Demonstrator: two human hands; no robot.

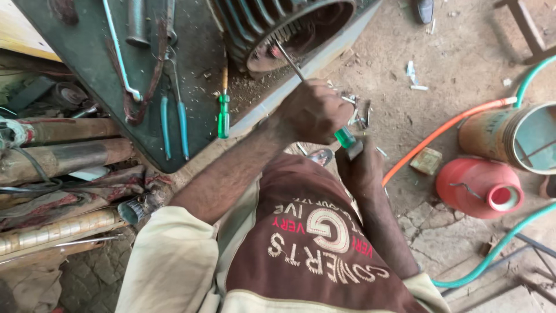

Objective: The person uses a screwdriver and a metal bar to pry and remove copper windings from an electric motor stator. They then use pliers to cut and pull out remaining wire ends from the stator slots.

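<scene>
At frame centre, my left grip [313, 110] clenched the green-handled screwdriver [345, 138], shaft entering the ribbed motor housing [278, 26]; my right grip [360, 165] clasped its handle end.

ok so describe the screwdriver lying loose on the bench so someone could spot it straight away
Start at the dark green metal workbench at upper left. Near its lower right edge, below the ribbed motor housing, lies a small screwdriver with a translucent green handle. Unlike the blue-handled pliers beside it, it is short, green, and no hand holds it.
</scene>
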